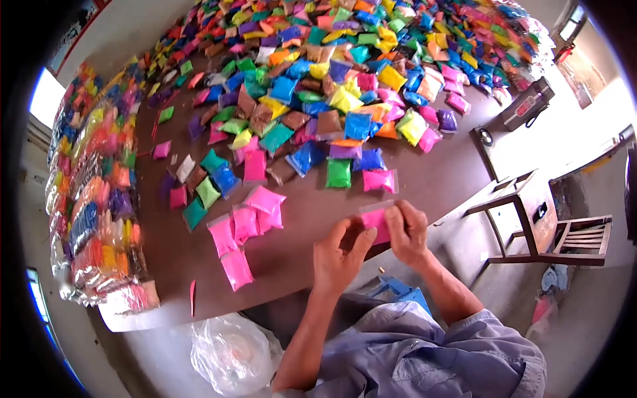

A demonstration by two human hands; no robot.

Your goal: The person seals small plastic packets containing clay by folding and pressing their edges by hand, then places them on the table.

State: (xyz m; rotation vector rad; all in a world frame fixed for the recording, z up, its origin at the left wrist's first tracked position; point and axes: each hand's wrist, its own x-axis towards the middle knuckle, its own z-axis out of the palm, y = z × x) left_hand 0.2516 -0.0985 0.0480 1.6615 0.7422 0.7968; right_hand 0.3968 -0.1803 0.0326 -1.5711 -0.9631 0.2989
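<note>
Between my two hands, above the near edge of the table, is a small pink packet (375,220) in clear plastic. My left hand (343,249) pinches its left side with thumb and fingers. At its right side, my right hand (406,229) grips the top corner with bent fingers. Left of my hands, several pink packets (244,225) lie together on the brown table (179,265), some overlapping. Just beyond my hands rest another pink packet (378,180) and a green packet (338,174).
A big heap of coloured packets (318,86) covers the far table. Bundled packets in clear wrap (99,199) line the left side. A thin red strip (193,297) lies near the front edge. A clear plastic bag (232,351) is below; a wooden chair (580,240) stands at right.
</note>
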